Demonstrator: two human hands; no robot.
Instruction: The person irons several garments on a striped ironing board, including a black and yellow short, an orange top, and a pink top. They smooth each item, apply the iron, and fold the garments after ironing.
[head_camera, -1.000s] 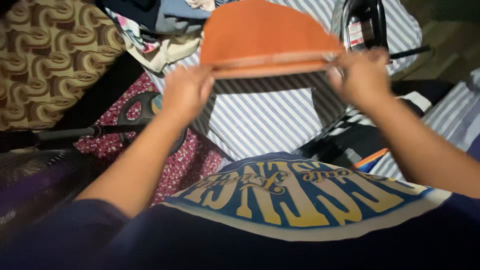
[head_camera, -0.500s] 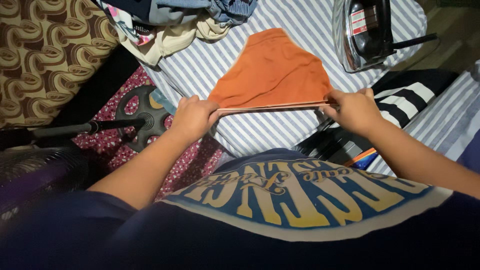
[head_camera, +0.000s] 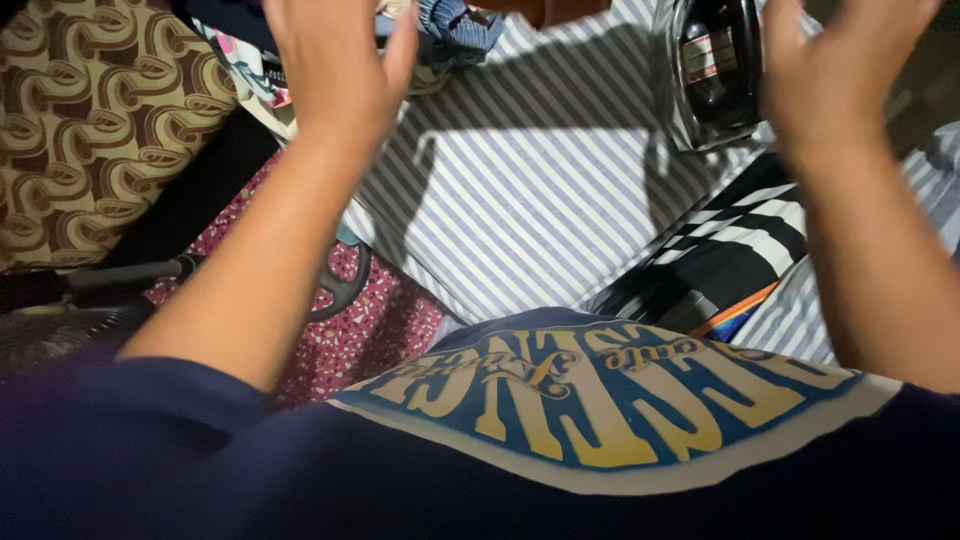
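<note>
My left hand (head_camera: 335, 70) and my right hand (head_camera: 840, 75) are both raised high over a blue-and-white striped ironing surface (head_camera: 530, 200), their fingertips cut off by the top edge. Between them, only a sliver of an orange cloth (head_camera: 545, 8) shows at the top edge, and it casts a wide shadow on the stripes. The visible thumbs stand apart from the fingers. Whether the fingers grip the cloth is hidden. An iron (head_camera: 715, 70) rests on its side just left of my right hand.
A pile of clothes (head_camera: 440, 30) lies at the far end of the striped surface. A brown patterned cushion (head_camera: 90, 130) is at the left, with a fan base (head_camera: 345, 280) on a red speckled floor. A black-and-white striped cloth (head_camera: 730, 245) lies at the right.
Both hands have risen from the striped surface to the top of the view. The orange cloth, stretched flat between them before, has gone up almost out of sight.
</note>
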